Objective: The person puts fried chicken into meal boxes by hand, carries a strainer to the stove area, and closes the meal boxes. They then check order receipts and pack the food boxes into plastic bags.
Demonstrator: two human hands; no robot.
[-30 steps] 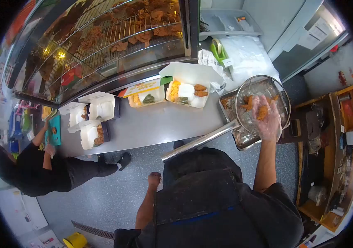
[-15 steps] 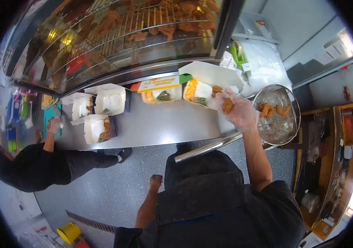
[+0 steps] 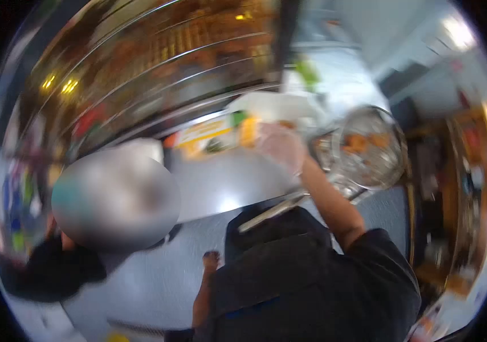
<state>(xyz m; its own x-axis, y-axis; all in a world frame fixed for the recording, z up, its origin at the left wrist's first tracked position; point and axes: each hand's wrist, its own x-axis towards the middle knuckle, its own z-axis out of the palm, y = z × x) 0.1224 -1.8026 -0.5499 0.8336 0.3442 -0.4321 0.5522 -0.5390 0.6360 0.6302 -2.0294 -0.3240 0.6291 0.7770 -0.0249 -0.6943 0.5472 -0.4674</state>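
I cannot tell if my right hand [image 3: 282,149], at the box [image 3: 266,102], or left hand [image 3: 211,261] grips. Fried pieces [image 3: 357,143] seem light, brittle: hold sides gently.

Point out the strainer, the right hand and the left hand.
Strainer [image 3: 272,212]: head view, on its long handle.
Right hand [image 3: 283,149]: head view, middle of the gloved hand, blurred.
Left hand [image 3: 211,261]: head view, middle of the hand.

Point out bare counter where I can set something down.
The middle of the steel counter, between the food boxes and the front edge, looks open. It's crowded at the back around the right hand and rightward near the strainer. Blur hides the left.
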